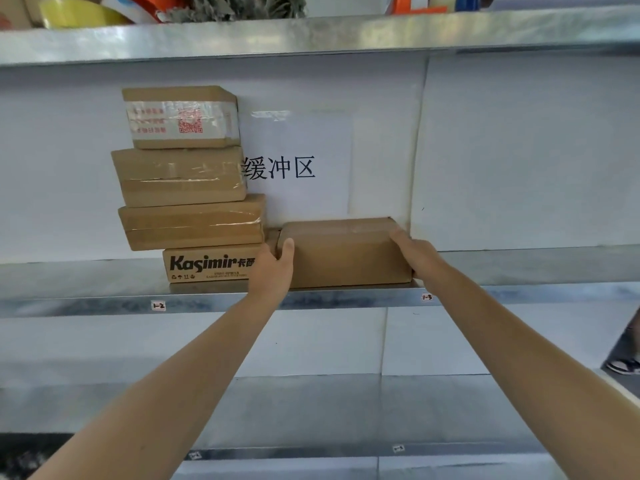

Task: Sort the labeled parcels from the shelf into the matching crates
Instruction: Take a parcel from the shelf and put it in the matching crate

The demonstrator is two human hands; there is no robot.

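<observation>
White-backed metal shelf, sign taped to the rear wall: your left hand and right hand clasp the two ends of a plain brown parcel resting at the shelf's front edge, just beside a four-box stack. Step in hand looks like pick-up; next you likely lift it clear and read its label. No label or crates are visible, and your fingertips are hidden behind the parcel.

We lose the Kasimir box's print behind our left hand, top-shelf clutter cropped at twelve o'clock, shoe cut at three o'clock.
</observation>
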